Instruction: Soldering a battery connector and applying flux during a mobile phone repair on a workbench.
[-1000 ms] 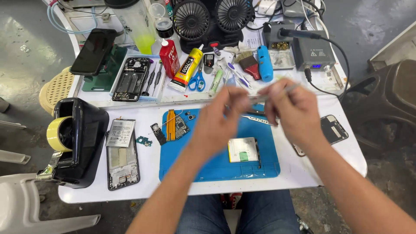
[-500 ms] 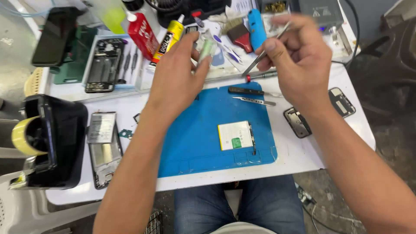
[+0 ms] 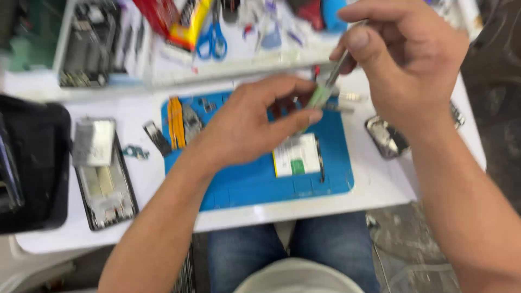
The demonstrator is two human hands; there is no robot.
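Slim metal tool (image 3: 329, 81), tweezer-like, grey and narrow, its lower part blurred to a pale green smear; held slanting above the far edge of the blue work mat (image 3: 255, 179), tip pointing down toward the left hand; right hand (image 3: 404, 59) closed on its upper end, thumb pressed along the shaft; left hand (image 3: 255, 122) just below it, thumb and forefinger pinched together at the tool's lower end, whatever lies between them too small and blurred to tell; the two hands close together, nearly touching. Under them, on the mat: a small white rectangular part with a green patch (image 3: 297, 155), lying flat; orange pry tools (image 3: 175, 122) at the mat's left end. On the white table (image 3: 135, 114) beside the mat: an opened phone body (image 3: 103, 176) to the left, face up; a black tape dispenser (image 3: 30, 163) at the far left edge; a small dark framed piece (image 3: 385, 137) to the right, part hidden by the right wrist. Further back, blurred: blue-handled scissors (image 3: 213, 40); a yellow tube (image 3: 190, 24).
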